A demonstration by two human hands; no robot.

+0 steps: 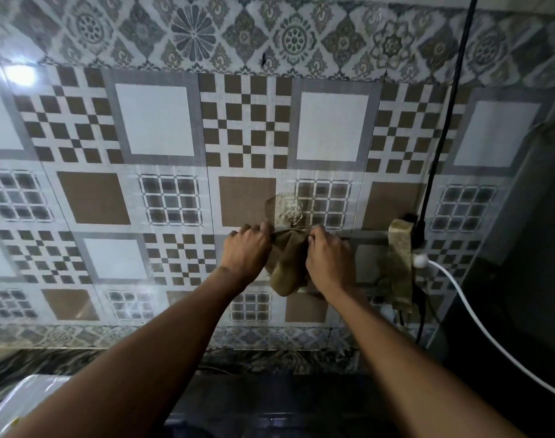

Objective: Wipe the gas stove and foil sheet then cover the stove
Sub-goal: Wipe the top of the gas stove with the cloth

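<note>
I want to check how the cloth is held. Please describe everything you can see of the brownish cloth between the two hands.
The cloth is olive-brown, soft woven fabric as it looks, crumpled and hanging limp against the tiled wall. Its upper edge is bunched and pulled taut between the left hand and the right hand, both gripping it just below a clear wall hook. The lower part droops in folds to a rounded end.
</note>
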